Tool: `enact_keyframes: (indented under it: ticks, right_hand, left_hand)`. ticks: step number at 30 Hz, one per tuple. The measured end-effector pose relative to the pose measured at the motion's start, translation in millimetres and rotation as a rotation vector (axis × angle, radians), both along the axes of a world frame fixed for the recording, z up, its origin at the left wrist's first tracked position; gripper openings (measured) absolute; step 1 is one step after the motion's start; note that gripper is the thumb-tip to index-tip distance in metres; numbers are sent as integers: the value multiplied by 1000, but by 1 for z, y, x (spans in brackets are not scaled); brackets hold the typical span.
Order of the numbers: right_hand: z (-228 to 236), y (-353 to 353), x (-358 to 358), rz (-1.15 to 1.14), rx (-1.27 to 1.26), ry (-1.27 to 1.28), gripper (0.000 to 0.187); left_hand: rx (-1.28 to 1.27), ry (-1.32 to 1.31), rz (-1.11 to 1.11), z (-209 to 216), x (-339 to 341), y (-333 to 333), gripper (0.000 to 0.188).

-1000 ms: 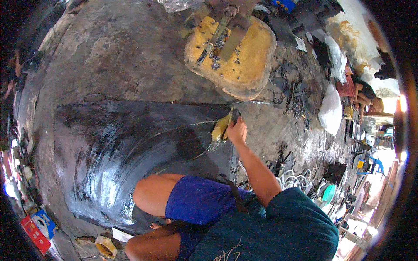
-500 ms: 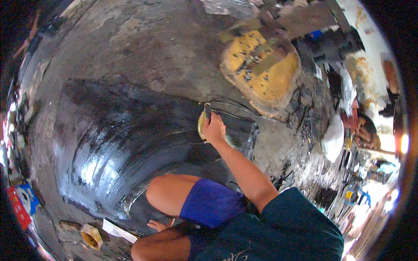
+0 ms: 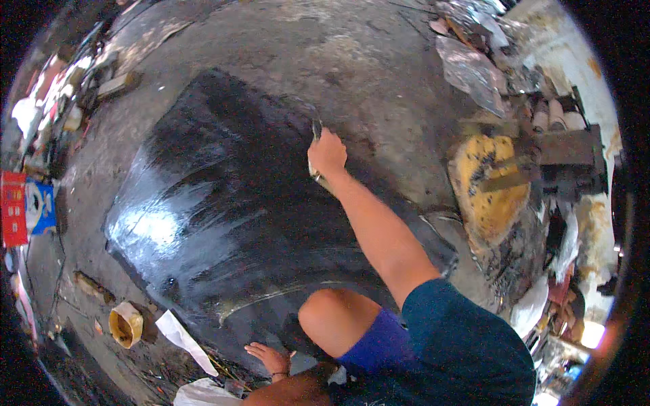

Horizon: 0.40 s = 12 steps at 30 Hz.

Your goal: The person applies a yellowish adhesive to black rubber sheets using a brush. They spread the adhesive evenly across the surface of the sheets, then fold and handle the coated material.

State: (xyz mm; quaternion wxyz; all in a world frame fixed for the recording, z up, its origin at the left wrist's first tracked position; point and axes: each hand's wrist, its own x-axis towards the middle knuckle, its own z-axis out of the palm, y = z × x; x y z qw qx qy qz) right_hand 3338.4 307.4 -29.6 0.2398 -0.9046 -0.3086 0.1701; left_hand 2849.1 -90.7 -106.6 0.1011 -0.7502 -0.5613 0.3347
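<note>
A large dark sheet, wet and glossy, lies on the floor in front of me and under my knee. My right hand reaches out to its far edge, closed around a flat, pale-edged tool, maybe a wide brush or spreader. Most of that tool is hidden by the fingers. Low in the picture, my left hand rests on the sheet's near part with its fingers spread, holding nothing. A pale wet streak curves across the sheet between my hands.
A yellow-topped stool or pad with dark specks stands at right. A round yellowish container, a white strip and a white bag lie at lower left. Clear plastic lies far right; a red and blue package sits left.
My right hand has pushed the tool farther away across the sheet to its far edge. The view has turned rightward in the scene's left, showing more clutter there. My left hand shows more fully.
</note>
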Motion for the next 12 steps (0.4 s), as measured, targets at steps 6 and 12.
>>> enact_keyframes:
  ticks: [6, 12]
  right_hand:
    - [-6, 72, -1, 920, -55, -291, 33]
    - [22, -14, 65, 1437, -192, -309, 41]
  left_hand:
    - [-422, -214, 416, 43, 33, 17, 143]
    - [-435, -297, 598, 43, 29, 24, 130]
